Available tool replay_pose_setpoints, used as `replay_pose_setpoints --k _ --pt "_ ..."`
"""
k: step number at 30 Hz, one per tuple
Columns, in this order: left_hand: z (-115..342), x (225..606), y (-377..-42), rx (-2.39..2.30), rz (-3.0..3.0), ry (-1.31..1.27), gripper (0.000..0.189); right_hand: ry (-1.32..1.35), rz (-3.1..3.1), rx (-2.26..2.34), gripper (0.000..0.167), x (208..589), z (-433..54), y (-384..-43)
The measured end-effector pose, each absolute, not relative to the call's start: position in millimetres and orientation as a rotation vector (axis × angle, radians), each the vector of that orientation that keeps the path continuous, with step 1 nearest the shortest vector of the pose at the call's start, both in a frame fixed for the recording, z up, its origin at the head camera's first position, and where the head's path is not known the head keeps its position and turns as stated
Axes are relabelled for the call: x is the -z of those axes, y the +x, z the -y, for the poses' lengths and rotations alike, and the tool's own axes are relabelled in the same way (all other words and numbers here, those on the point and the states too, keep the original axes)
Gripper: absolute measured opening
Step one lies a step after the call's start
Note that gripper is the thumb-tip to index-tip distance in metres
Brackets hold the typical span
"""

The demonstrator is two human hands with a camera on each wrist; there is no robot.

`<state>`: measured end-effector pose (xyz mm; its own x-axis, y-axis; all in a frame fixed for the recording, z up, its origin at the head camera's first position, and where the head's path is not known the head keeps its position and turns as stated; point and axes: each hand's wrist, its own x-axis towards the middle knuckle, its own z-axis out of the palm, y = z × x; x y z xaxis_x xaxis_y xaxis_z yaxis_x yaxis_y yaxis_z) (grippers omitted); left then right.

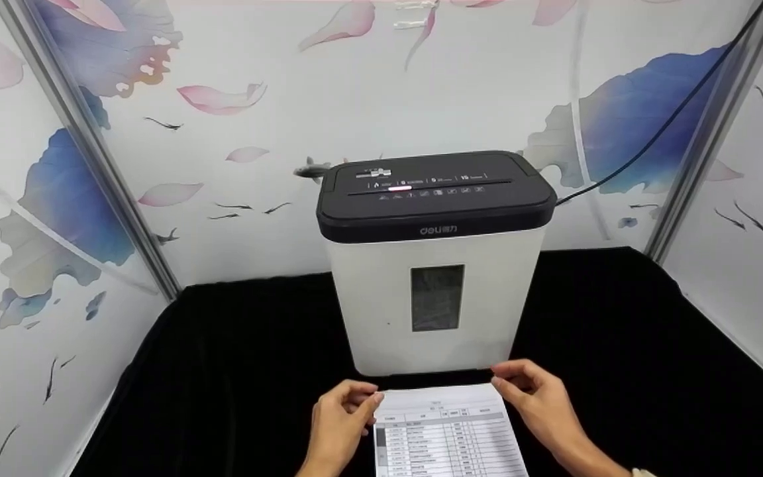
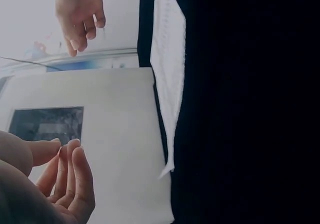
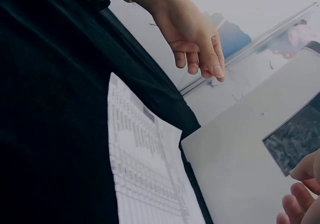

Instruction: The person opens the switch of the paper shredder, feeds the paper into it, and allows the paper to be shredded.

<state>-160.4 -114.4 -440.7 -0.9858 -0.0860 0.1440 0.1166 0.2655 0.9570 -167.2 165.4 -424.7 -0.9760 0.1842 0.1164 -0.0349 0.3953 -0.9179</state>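
A printed sheet of paper with a table of text lies on the black cloth before a white and black paper shredder. My left hand is by the sheet's far left corner, overlapping it in the head view. In the left wrist view that hand hangs above the sheet, thumb and fingertips close together with no paper between them. My right hand is by the far right corner, its fingers loosely bent. The right wrist view shows the sheet flat below both hands.
The shredder's feed slot runs across its black lid, with a lit pink spot. A dark window is in its front. A black cable rises to the right. Patterned panels enclose the cloth-covered table.
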Motion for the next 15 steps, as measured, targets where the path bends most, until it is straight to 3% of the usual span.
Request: replay_pose_setpoints --k 10,15 --pt "120.2 461.8 -154.9 1.622 2.501 -0.002 0.017 -0.221 2.558 -1.520 0.018 441.6 -172.1 -163.8" --pt "122.8 469.5 -154.3 1.603 2.571 0.006 0.026 -0.229 2.614 -1.509 0.021 452.2 -176.4 -163.0"
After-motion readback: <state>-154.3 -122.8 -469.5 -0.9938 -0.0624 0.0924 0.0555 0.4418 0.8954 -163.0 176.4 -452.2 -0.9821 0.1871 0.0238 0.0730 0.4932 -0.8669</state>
